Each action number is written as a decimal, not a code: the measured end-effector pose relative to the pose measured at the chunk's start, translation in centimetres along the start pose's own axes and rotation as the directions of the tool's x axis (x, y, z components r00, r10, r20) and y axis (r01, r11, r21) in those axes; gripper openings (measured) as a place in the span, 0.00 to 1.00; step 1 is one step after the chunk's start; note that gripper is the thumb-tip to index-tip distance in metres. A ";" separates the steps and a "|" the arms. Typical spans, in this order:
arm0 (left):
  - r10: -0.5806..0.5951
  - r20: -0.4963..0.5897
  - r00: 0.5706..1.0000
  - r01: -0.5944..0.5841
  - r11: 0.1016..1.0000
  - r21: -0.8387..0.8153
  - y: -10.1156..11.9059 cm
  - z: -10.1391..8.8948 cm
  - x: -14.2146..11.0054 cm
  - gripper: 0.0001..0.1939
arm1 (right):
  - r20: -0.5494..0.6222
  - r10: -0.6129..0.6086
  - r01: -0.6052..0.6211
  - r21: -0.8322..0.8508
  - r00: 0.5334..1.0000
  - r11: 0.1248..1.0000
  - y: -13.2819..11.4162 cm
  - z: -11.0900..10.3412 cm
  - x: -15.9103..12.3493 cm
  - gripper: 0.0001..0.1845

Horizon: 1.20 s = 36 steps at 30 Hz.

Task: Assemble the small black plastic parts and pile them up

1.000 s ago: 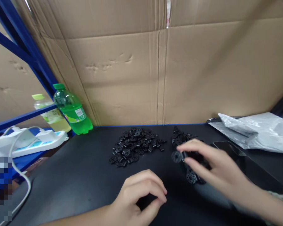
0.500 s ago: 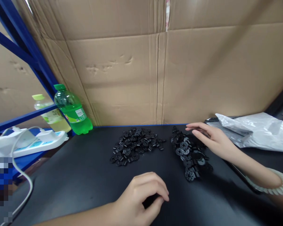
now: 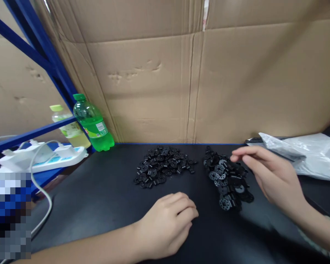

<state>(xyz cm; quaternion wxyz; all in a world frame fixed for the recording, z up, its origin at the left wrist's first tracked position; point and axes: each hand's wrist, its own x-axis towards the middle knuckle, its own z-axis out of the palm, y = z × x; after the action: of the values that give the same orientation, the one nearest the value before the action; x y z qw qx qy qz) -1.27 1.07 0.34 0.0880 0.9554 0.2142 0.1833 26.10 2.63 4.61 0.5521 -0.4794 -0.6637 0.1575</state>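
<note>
Two heaps of small black plastic parts, round discs with holes and short tabs, lie on the black tabletop point(image 3: 99, 205). The left heap point(image 3: 165, 167) is spread low near the back edge; the right heap point(image 3: 227, 179) is longer and runs toward me. My left hand point(image 3: 172, 223) rests in front of the left heap, back upward, with fingers curled together; whatever they may hold is hidden. Beside the right heap, my right hand point(image 3: 269, 172) hovers with fingers stretched and thumb slightly apart, and nothing shows in it.
A green soda bottle point(image 3: 95, 126) and a paler drink bottle point(image 3: 71, 128) stand at the back left. Near them are a blue metal frame point(image 3: 51, 69) and a white power strip point(image 3: 62, 159) with cables. Clear plastic bags point(image 3: 319, 156) lie right; cardboard point(image 3: 143, 84) walls the back.
My right hand has drawn back toward me and to the right. The fingers and thumb of my left hand have closed together. The whole view has shifted slightly.
</note>
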 end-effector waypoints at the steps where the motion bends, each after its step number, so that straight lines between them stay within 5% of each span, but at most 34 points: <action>1: -0.063 0.009 0.998 0.063 0.998 0.018 -0.1 0.0 0.0 0.14 | 0.055 -0.009 0.008 0.015 0.998 1.000 -0.6 0.5 -0.9 0.07; 3: -0.205 0.029 0.978 0.202 0.975 0.089 -0.1 0.0 -0.1 0.21 | 0.242 -0.034 0.023 0.049 0.970 0.999 -1.8 1.8 -2.9 0.08; 6: -0.389 0.053 0.920 0.371 0.905 0.207 0.3 0.2 -0.7 0.33 | 0.489 -0.122 0.034 0.184 0.864 0.982 -2.7 3.8 -5.3 0.09; 9: -0.438 0.106 0.892 0.413 0.889 0.198 0.9 0.4 -1.2 0.38 | 0.605 -0.122 -0.023 0.226 0.787 0.974 -2.5 5.3 -6.6 0.10; 13: -0.327 0.163 0.931 0.324 0.945 0.043 1.4 0.1 -1.1 0.39 | 0.643 -0.015 -0.153 0.205 0.766 0.967 -1.6 5.6 -7.2 0.10; 17: -0.221 0.054 0.974 0.224 0.972 -0.069 0.7 -0.3 -0.4 0.28 | 0.633 0.162 -0.346 0.179 0.757 0.921 -1.1 5.5 -7.1 0.10; 25: -0.170 -0.028 0.985 0.162 0.969 -0.184 -2.5 0.2 0.5 0.15 | 0.627 0.331 -0.604 0.287 0.706 0.744 0.0 6.3 -7.1 0.07; 30: -0.225 -0.227 0.948 0.098 0.880 -0.464 -1.8 -0.3 0.5 0.14 | 0.650 0.348 -0.674 0.351 0.675 0.650 -0.2 6.2 -6.6 0.05; 32: -0.288 -0.294 0.911 0.069 0.812 -0.580 -1.2 -0.6 0.6 0.14 | 0.688 0.342 -0.734 0.415 0.640 0.537 -0.3 6.3 -6.6 0.07; 36: -0.307 -0.367 0.878 -0.008 0.758 -0.652 -0.1 -0.8 0.6 0.13 | 0.847 0.203 -0.854 0.421 0.491 0.305 -0.5 6.7 -7.0 0.19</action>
<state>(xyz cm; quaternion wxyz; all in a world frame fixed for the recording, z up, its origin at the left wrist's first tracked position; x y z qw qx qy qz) -1.11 1.50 1.28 0.3680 0.7775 0.2318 0.4542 19.40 -1.16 -1.39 0.3346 -0.2782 -0.4293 0.7914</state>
